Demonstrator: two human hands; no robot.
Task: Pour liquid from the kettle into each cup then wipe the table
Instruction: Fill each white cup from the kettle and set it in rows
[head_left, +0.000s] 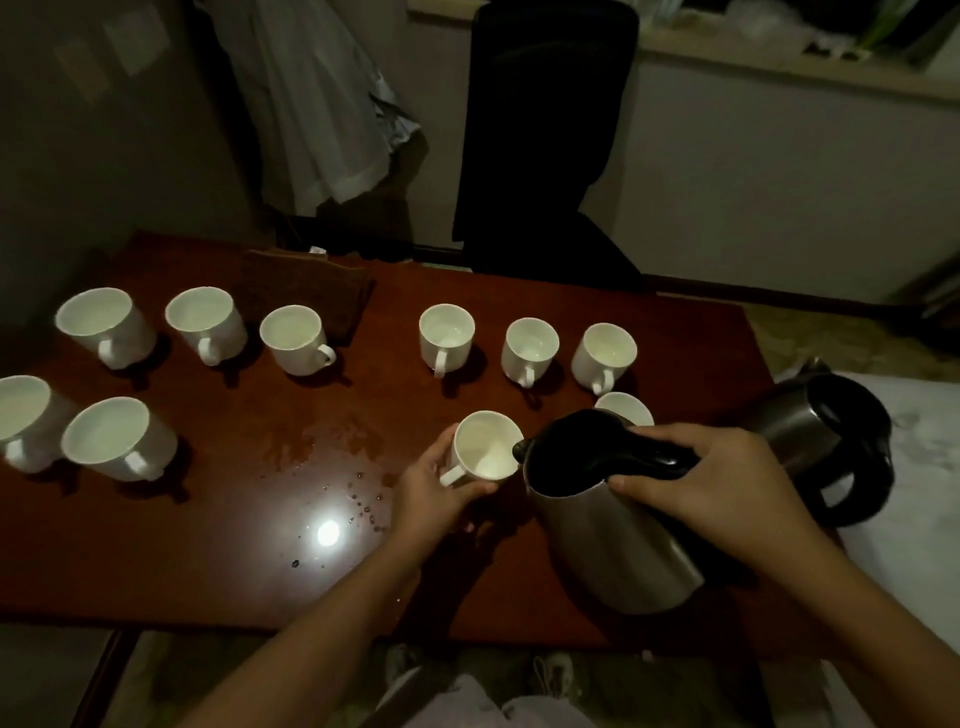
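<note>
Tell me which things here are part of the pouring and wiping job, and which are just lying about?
Part of the job:
- tilted kettle, gripped by the right hand
- cup being filled, steadied by the left hand
- other white cups, such as
- brown cloth
- wet table

Just lying about:
- second kettle
- black chair

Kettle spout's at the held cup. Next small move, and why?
Probably tip the kettle a bit further so it pours. The right hand grips its black handle, the spout sits at the rim of the cup steadied by the left hand, and no stream is visible. Keep it slow: a spill already wets the table.
</note>
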